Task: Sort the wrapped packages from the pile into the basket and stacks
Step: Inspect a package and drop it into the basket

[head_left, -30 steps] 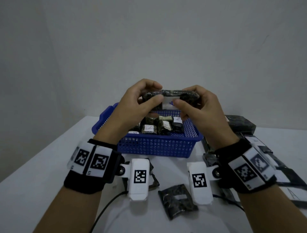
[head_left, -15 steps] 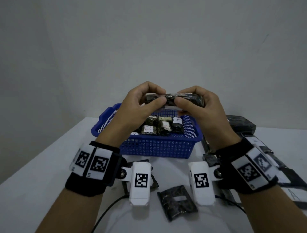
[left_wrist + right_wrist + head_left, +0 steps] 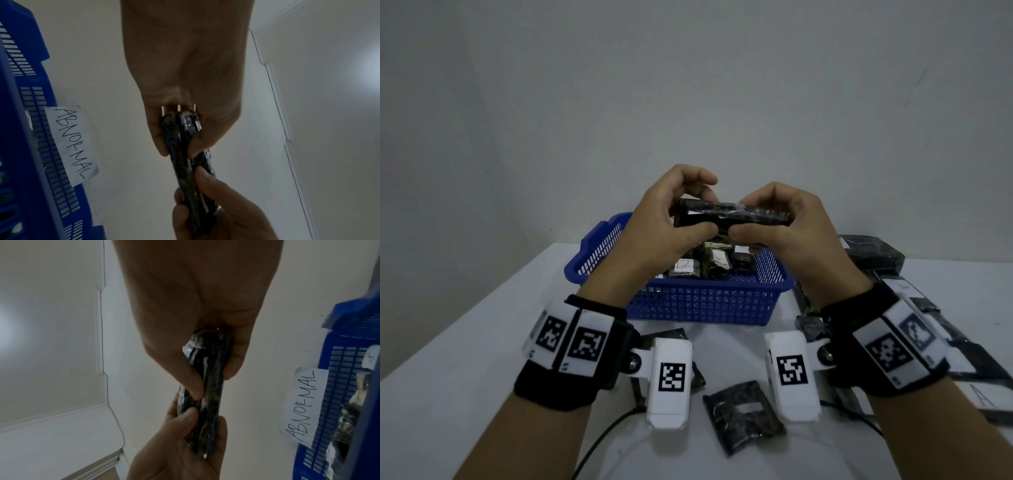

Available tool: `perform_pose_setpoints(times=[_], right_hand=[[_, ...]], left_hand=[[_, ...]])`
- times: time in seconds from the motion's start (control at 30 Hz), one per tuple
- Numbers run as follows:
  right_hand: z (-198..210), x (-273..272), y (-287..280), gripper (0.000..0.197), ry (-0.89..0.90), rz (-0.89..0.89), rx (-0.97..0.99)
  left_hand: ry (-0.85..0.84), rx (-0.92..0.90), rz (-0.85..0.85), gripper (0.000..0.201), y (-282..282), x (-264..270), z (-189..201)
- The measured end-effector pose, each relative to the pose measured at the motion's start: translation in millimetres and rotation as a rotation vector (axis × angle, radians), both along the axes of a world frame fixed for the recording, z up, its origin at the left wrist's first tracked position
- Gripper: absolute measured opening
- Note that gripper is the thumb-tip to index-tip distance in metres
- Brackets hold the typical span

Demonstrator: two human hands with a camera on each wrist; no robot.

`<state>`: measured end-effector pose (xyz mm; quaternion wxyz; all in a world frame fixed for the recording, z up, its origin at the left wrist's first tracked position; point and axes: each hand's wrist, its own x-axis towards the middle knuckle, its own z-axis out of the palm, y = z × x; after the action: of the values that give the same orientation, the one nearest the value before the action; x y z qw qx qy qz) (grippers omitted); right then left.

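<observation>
Both hands hold one black plastic-wrapped package (image 3: pixel 732 216) in the air above the blue basket (image 3: pixel 698 305). My left hand (image 3: pixel 674 219) pinches its left end between thumb and curled fingers; my right hand (image 3: pixel 774 219) pinches the right end the same way. The wrist views show the package (image 3: pixel 185 155) (image 3: pixel 207 386) edge-on, thin and dark, gripped at both ends. The basket holds several wrapped packages (image 3: pixel 709 263) with white labels and carries a paper tag reading ABNORMAL (image 3: pixel 72 144) (image 3: pixel 304 404).
A single black package (image 3: pixel 743 414) lies on the white table (image 3: pixel 465 342) between my wrists. A pile of black wrapped packages (image 3: pixel 935 322) spreads along the right, with another (image 3: pixel 869 253) behind it. A cable (image 3: pixel 606 435) runs near the front edge.
The package has been turned in my fingers, so its white label no longer faces me. Both hands stayed above the basket, holding it throughout.
</observation>
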<state>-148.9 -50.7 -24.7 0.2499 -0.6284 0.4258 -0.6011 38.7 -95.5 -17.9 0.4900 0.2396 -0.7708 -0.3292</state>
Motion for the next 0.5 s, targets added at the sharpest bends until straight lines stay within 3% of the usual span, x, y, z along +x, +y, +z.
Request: perform_pose_setpoints(times=[0.13, 0.23, 0.3, 0.4, 0.5], right_hand=[[3.9, -3.8, 4.9, 0.033, 0.100, 0.012, -0.121], [4.7, -3.1, 6.0, 0.038, 0.079, 0.016, -0.014], [5.8, -3.1, 5.8, 0.032, 0.008, 0.011, 0.051], [4.9, -3.3, 3.9, 0.013, 0.005, -0.037, -0.017], [5.1, -3.8, 3.0, 0.009, -0.007, -0.039, -0.082]], left_hand=[[0.009, 0.144, -0.023, 0.012, 4.8, 0.4, 4.3], [0.030, 0.140, -0.037, 0.008, 2.3, 5.2, 3.5], [0.041, 0.115, -0.058, 0.009, 1.3, 8.3, 3.5], [0.031, 0.102, -0.066, 0.012, 1.5, 7.7, 3.1], [0.058, 0.097, -0.070, 0.014, 2.2, 3.5, 3.2]])
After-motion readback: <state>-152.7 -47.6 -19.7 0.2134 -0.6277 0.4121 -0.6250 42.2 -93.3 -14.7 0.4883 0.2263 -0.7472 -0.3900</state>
